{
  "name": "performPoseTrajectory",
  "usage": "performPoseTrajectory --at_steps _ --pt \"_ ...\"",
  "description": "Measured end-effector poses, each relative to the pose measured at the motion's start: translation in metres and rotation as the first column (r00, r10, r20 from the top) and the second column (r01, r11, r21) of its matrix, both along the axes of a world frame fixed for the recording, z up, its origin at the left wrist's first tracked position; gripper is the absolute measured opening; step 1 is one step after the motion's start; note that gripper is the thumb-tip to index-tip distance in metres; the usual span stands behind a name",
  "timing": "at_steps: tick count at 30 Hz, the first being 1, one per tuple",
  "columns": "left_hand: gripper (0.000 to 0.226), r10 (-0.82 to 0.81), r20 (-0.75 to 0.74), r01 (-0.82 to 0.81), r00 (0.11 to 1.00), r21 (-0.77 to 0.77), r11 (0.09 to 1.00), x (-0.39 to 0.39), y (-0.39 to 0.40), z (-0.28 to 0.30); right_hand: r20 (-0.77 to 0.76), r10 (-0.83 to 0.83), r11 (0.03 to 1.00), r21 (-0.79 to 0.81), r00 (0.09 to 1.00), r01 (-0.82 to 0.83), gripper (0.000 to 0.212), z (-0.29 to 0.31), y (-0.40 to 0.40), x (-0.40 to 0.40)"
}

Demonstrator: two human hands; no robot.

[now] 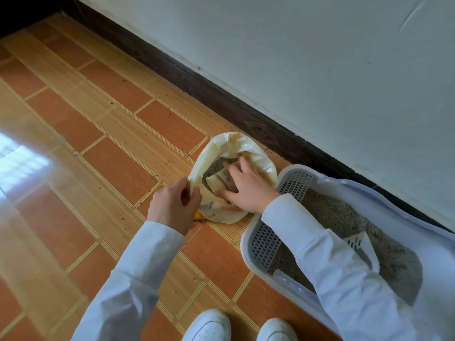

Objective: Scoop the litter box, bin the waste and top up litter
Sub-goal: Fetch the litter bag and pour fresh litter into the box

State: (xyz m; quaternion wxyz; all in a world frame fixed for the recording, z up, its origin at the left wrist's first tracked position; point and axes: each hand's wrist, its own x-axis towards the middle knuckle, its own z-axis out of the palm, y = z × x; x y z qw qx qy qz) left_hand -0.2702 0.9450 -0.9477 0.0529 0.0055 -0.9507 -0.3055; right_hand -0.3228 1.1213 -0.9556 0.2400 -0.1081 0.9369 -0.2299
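A cream plastic bag point(248, 150) stands open on the floor beside the wall, with grey litter point(215, 168) visible inside. My left hand point(172, 205) pinches the bag's near rim. My right hand point(246, 185) reaches into the bag's mouth with fingers spread over a pale packet point(218, 182) lying inside; whether it grips the packet I cannot tell. To the right sits the white litter box point(403, 205) with a grey grated step point(294, 182), filled with grey litter point(344, 217). A white slotted scoop point(358, 243) lies in the litter, partly hidden by my right sleeve.
The dark skirting board point(221, 94) and white wall run diagonally behind the bag and box. Loose litter grains point(172, 112) are scattered over the orange tiled floor point(98, 168). My white shoes point(211, 326) stand at the bottom edge.
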Motion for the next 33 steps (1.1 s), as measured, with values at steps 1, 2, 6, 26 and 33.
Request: performPoseTrajectory --at_steps 1,2,6,26,33 --pt "0.036 -0.001 -0.008 0.001 1.0 0.001 1.0 0.0 -0.001 0.0 0.009 -0.015 1.0 -0.014 1.0 0.015 0.074 0.001 -0.001 0.001" --pt "0.034 0.007 -0.014 -0.007 1.0 0.005 1.0 -0.001 -0.003 0.0 -0.018 -0.035 0.999 -0.031 0.999 0.034 0.072 0.002 -0.002 0.001" --pt "0.029 0.066 -0.077 -0.063 0.995 0.038 0.997 -0.003 -0.014 0.002 -0.394 -0.154 0.985 -0.135 0.906 0.108 0.034 0.014 0.002 -0.001" --pt "0.055 0.2 0.191 -0.23 0.961 0.15 0.962 0.017 -0.052 -0.001 -0.199 -0.204 0.978 -0.094 0.959 0.189 0.015 0.017 -0.017 -0.014" --pt "0.041 0.204 0.19 -0.238 0.96 0.178 0.955 0.026 -0.054 0.0 -0.201 -0.212 0.976 -0.099 0.956 0.195 0.023 0.021 -0.021 -0.008"
